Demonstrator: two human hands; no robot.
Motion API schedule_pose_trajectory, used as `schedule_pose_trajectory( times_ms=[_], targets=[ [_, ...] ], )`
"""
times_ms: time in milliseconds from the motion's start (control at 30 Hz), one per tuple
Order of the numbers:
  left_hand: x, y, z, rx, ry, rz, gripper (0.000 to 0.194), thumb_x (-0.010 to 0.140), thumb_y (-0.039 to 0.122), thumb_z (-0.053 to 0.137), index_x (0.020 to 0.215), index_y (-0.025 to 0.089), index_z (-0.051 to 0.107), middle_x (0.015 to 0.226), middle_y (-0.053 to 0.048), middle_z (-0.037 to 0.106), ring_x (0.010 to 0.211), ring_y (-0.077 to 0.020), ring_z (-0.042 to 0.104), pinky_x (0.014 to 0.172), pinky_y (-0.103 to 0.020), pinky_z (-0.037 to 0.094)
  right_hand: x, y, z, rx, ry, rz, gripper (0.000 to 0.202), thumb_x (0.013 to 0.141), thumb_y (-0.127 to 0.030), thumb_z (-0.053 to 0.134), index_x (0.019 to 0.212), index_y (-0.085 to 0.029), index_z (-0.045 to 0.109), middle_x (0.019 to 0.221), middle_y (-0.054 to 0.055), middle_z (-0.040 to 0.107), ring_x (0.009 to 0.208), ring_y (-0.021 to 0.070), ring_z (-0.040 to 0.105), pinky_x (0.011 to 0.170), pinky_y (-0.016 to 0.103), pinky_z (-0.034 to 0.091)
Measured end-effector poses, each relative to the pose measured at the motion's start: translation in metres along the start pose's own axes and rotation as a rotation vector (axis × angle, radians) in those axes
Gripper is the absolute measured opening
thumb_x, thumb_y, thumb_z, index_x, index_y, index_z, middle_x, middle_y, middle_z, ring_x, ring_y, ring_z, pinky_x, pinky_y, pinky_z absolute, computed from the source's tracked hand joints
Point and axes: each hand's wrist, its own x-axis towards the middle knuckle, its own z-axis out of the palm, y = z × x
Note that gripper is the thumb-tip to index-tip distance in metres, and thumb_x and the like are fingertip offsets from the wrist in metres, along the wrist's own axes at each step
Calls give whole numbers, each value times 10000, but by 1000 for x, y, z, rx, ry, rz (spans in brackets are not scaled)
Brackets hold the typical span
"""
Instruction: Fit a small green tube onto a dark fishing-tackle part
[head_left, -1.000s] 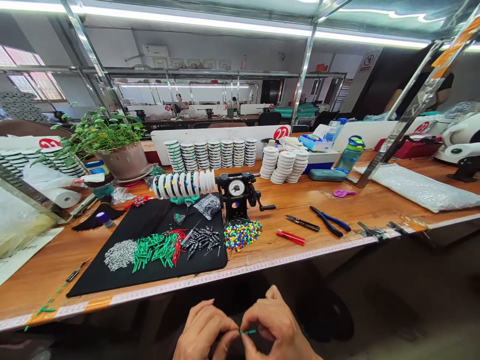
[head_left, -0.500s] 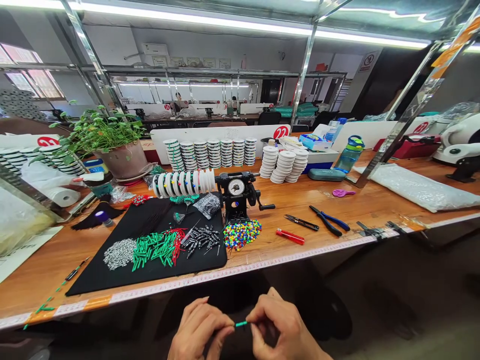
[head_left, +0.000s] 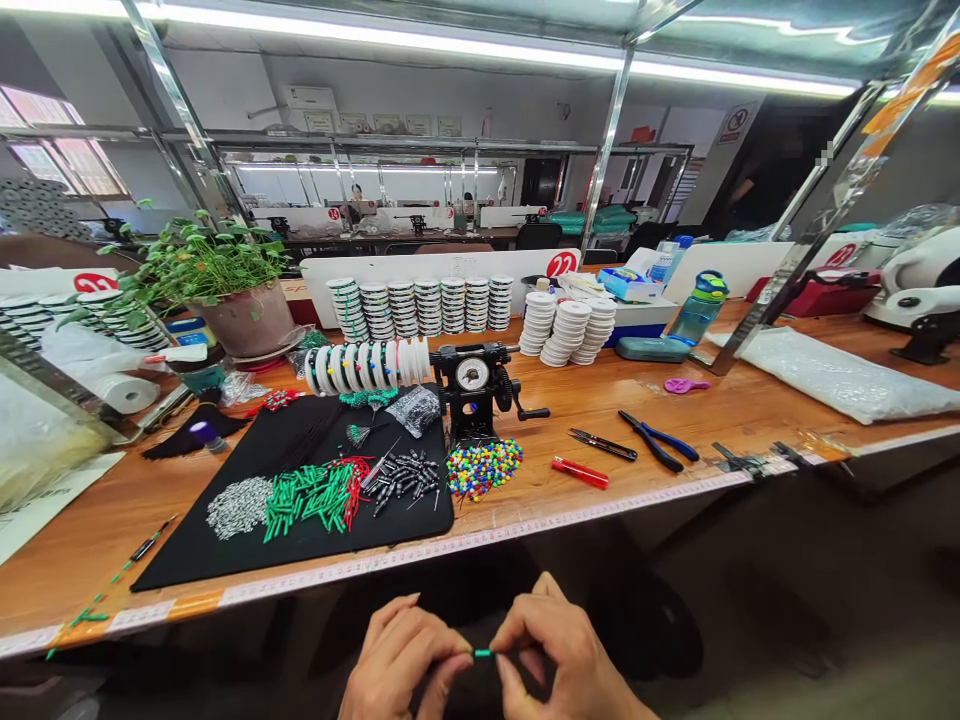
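Below the front edge of the wooden bench [head_left: 750, 405], my left hand [head_left: 401, 660] and my right hand [head_left: 562, 655] meet fingertip to fingertip. Both pinch one small green tube [head_left: 482, 653] between thumb and forefinger. On the bench ahead lies a black mat [head_left: 225, 555] with a pile of green tubes [head_left: 304, 497], some red ones [head_left: 354, 490], a heap of silver pieces [head_left: 238, 506] and black pieces [head_left: 405, 475]. A heap of coloured beads [head_left: 482, 467] sits just right of the mat.
A black hand-crank winder [head_left: 480, 385] holds a row of white spools [head_left: 367, 366]. Stacks of spools [head_left: 420, 307] line the back. A red cutter [head_left: 581, 473], scissors [head_left: 604, 446] and blue-handled pliers [head_left: 660, 441] lie to the right. A potted plant [head_left: 225, 285] stands at left.
My hands have drawn a little closer together, so less of the green tube shows between the fingertips. The bench looks the same.
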Motion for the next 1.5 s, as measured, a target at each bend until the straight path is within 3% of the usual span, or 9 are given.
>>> schedule_pose_trajectory(
  times_ms=[367,567,800,900,1000,1167,1267,1367,1500],
  targets=[
    [3,4,2,-22,-18,-23,129,943,124,609,925,251,614,774,64,717,698,-127,704,978,-300,507,4,-6,-1,-19,39,-10,163,623,-101,564,734,-211,612,500,-87,458,441,109,413,575,274,349],
    [5,2,-2,-34,62,-24,70,961,185,622,932,247,635,774,47,718,738,-134,705,913,-233,545,7,-4,-7,66,-59,62,231,723,-99,575,917,-199,650,619,-37,623,543,146,571,583,271,383],
    [1,-3,-2,-36,32,-93,78,932,198,676,982,257,668,879,-8,723,873,-168,714,789,-199,585,8,-3,-16,-19,-138,55,159,789,-56,593,852,-200,625,767,5,698,683,174,617,679,296,426],
    [2,-3,-1,-42,28,-51,131,912,152,687,983,259,662,870,3,728,844,-159,719,862,-224,580,10,-7,-14,63,-205,136,299,764,-70,658,1031,-205,643,1000,39,721,918,225,652,853,323,457],
    [4,-2,1,-107,51,-11,222,878,100,685,1027,261,651,855,25,748,793,-150,729,965,-265,558,10,-7,-1,262,-324,277,150,865,-201,602,1004,-213,658,912,19,703,790,189,640,703,259,461],
    [0,1,-3,-467,16,-369,323,792,85,745,1051,273,703,891,2,735,782,-158,719,737,-198,601,10,-4,18,521,-311,387,373,940,-495,537,807,-178,680,679,-2,588,624,155,501,597,248,388],
    [-3,2,-4,-862,32,-670,265,777,201,829,1022,227,731,907,-42,741,850,-199,720,792,-280,613,9,-5,20,675,-289,425,546,941,-663,517,830,-168,720,673,0,541,630,153,447,598,258,366],
    [-6,2,1,-1199,146,-907,331,692,295,925,945,179,746,864,-53,733,819,-194,704,770,-306,613,4,-3,26,785,-298,415,603,930,-720,512,860,-170,749,659,-13,485,592,131,356,552,250,297],
    [-11,0,9,-1322,191,-1035,394,629,389,962,882,150,779,807,-60,747,748,-142,684,728,-225,563,-4,2,38,802,-274,424,598,918,-729,531,915,-191,793,680,13,586,588,137,426,571,247,357]
  ],
)
